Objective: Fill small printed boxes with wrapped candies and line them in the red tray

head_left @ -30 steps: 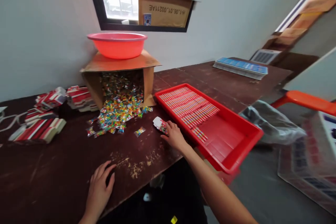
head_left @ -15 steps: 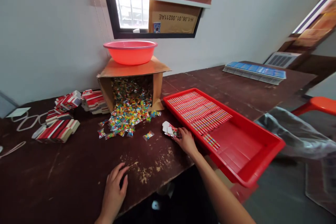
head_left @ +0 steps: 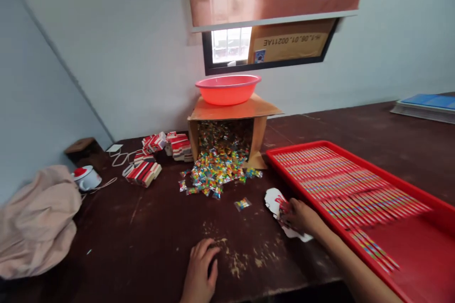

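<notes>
To take hold of the white-and-red card pieces (head_left: 273,200) cleanly, the right hand (head_left: 301,216) would do best to pinch lightly at an edge rather than press down from above, since thin card is likely to crease and several pieces could come up together. Its fingers curl down over the middle of the pile, touching it; whether they pinch a piece or only rest there, I cannot tell, as the fingertips are hidden. The left hand (head_left: 202,267) lies near the front of the surface (head_left: 149,246) with nothing in it, fingers loosely bent and thumb set apart, so it seems well placed to steady the pile or take a single piece. Care is sensible on the tray side: the red tray (head_left: 415,248) is just beside the right forearm, and a careless elbow could disturb the slim striped packs (head_left: 373,206) lined up inside. The card pieces lie on the surface between the tray and a lone wrapped candy (head_left: 242,204). They look flat and overlapping, with white, uneven outlines, a patch of red print near the fingers, and a white end showing beyond the palm.
</notes>
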Motion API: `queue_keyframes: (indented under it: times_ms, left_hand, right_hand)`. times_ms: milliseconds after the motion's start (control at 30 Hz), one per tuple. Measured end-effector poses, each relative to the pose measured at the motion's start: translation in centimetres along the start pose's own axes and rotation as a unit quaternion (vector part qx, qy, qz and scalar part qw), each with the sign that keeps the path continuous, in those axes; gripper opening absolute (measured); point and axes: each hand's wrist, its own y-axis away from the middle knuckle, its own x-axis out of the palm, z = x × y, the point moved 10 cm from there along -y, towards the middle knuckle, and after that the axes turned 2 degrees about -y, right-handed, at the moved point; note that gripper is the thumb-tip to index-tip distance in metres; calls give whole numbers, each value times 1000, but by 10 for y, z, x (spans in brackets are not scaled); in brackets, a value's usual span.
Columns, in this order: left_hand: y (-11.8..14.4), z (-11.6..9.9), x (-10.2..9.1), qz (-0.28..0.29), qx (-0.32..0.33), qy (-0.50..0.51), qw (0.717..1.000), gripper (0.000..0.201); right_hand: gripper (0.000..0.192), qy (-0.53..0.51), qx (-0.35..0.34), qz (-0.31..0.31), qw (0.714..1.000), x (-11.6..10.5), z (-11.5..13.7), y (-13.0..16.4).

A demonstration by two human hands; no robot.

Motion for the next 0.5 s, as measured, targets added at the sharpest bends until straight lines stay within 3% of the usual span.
queue_keyframes:
  times_ms: [100, 200, 300, 367, 433, 500]
  left_hand:
    - [0, 6, 9, 21, 0, 4, 1000, 36]
    - [1, 15, 20, 51, 10, 4, 999, 36]
    - [0, 21, 20, 24, -4, 28, 999, 29]
    - [0, 17, 18, 4, -19, 88, 996, 24]
    - [-1, 2, 24, 24, -27, 196, 980, 33]
    - [0, -16, 35, 77, -59, 331, 939, 53]
  right_hand:
    - [18, -105, 44, 11, 993, 12, -12, -1]
    - [31, -244, 107, 14, 964, 17, -28, 8]
    - [42, -285, 116, -72, 949, -5, -30, 29]
    - [49, -304, 100, -169, 932, -21, -18, 54]
    - [56, -344, 79, -224, 908, -13, 10, 87]
    - [54, -395, 35, -172, 902, 24, 57, 115]
